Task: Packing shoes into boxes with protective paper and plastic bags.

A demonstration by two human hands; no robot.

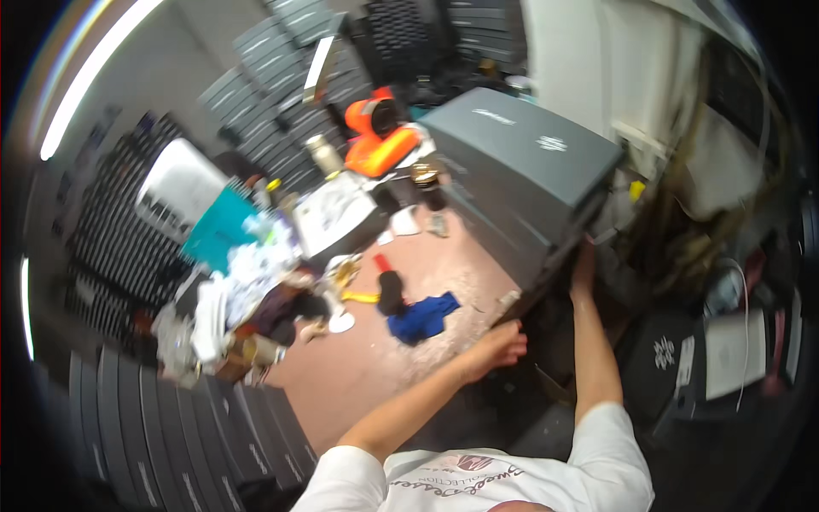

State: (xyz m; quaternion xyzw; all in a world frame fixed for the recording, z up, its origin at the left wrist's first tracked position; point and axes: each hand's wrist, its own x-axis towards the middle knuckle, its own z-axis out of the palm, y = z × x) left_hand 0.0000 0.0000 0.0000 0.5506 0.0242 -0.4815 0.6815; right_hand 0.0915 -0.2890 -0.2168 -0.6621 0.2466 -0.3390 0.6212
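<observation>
A large dark grey box (529, 171) with pale markings on its lid stands on the right side of a pinkish-brown table (358, 401). My right hand (583, 271) reaches along the box's near right side, its fingers stretched out and blurred. Whether it touches the box I cannot tell. By the table's near right edge is my left hand (499, 348), below the box's near corner, with loosely bent fingers and nothing visible in them. Left of it on the tabletop lie a crumpled blue cloth (424, 318) and a dark brush-like thing with a red end (390, 288).
An orange tool (380, 145) and a white tray (337, 209) stand farther back. Crumpled paper (256, 264) and a teal container (217, 226) crowd the left. Stacked grey boxes (188, 435) line the left front; more are piled behind. A dark box (661, 354) lies at right.
</observation>
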